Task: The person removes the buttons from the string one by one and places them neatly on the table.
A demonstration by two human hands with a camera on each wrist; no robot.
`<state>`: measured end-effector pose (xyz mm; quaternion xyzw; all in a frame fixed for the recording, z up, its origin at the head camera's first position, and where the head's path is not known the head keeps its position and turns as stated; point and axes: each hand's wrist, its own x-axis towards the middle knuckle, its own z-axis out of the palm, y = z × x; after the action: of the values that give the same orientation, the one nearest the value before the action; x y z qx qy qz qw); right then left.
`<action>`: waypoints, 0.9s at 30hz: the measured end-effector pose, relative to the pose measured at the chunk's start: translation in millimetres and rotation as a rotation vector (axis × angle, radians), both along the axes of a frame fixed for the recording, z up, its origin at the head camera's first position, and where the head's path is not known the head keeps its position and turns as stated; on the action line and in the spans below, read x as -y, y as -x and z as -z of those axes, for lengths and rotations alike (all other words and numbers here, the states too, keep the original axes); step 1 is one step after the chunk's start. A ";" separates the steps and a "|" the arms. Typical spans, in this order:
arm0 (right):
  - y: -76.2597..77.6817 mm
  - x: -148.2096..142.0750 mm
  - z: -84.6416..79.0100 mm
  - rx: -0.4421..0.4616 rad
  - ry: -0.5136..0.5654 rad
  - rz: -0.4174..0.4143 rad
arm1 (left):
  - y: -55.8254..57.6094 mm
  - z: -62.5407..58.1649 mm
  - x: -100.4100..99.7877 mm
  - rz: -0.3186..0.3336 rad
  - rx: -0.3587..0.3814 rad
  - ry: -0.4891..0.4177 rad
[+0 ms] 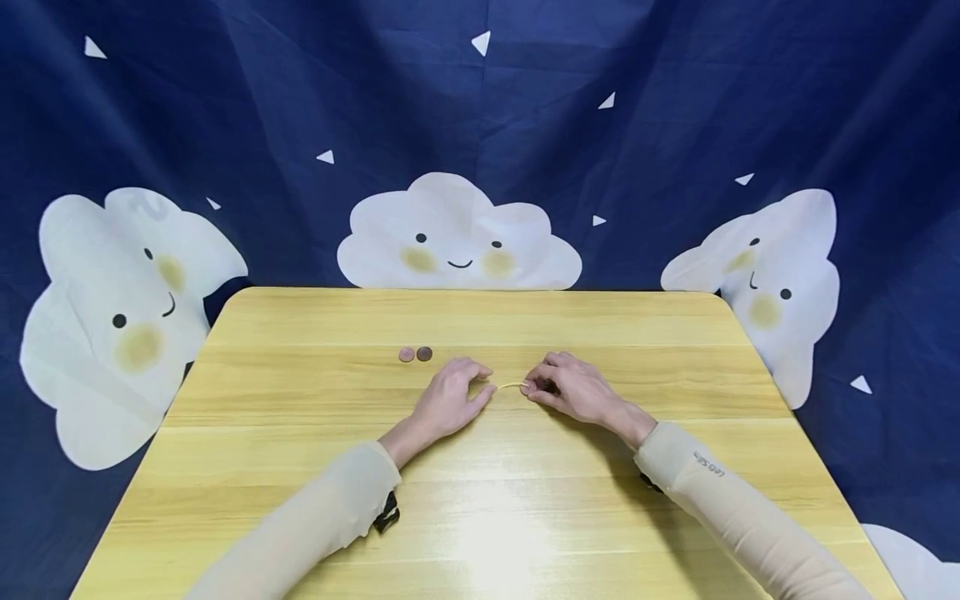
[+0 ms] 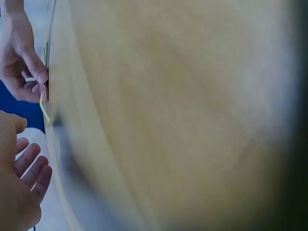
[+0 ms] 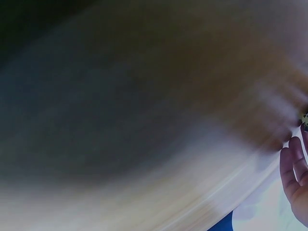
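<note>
Between thumb and fingers my right hand (image 1: pixel 576 390) pinches a small pink button-like disc (image 1: pixel 526 387) above the table. A thin yellow string (image 1: pixel 512 384) arches from that disc toward the left. My left hand (image 1: pixel 453 395) is close to the string's free end, its thumb and fingers apart. In the left wrist view the left hand (image 2: pixel 17 178) has loosely spread fingers, while the string (image 2: pixel 44 108) hangs in a curve below the right fingertips. Only a few fingers (image 3: pixel 291 168) show at the right edge of the right wrist view.
On the wooden table (image 1: pixel 337 500), left of the hands, lie a pink disc (image 1: pixel 407 354) and a dark brown disc (image 1: pixel 424 353) side by side. A dark blue curtain (image 1: pixel 285 100) with white clouds hangs behind the far edge.
</note>
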<state>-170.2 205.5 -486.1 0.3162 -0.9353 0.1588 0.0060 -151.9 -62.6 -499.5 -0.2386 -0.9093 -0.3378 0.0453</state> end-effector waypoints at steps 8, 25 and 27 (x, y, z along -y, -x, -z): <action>-0.3 0.0 1.3 0.025 -0.002 0.007 | 1.1 3.3 -15.6 0.028 0.059 0.032; 1.3 -0.7 1.9 0.009 -0.001 -0.005 | 12.6 7.6 -34.1 0.069 0.006 0.134; 1.5 -0.5 2.0 0.008 -0.001 -0.005 | 13.9 7.8 -34.8 0.072 -0.002 0.144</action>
<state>-171.7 206.1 -488.1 0.3180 -0.9345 0.1596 0.0015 -165.8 -27.8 -507.3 -0.2744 -0.9221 -0.2725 0.0167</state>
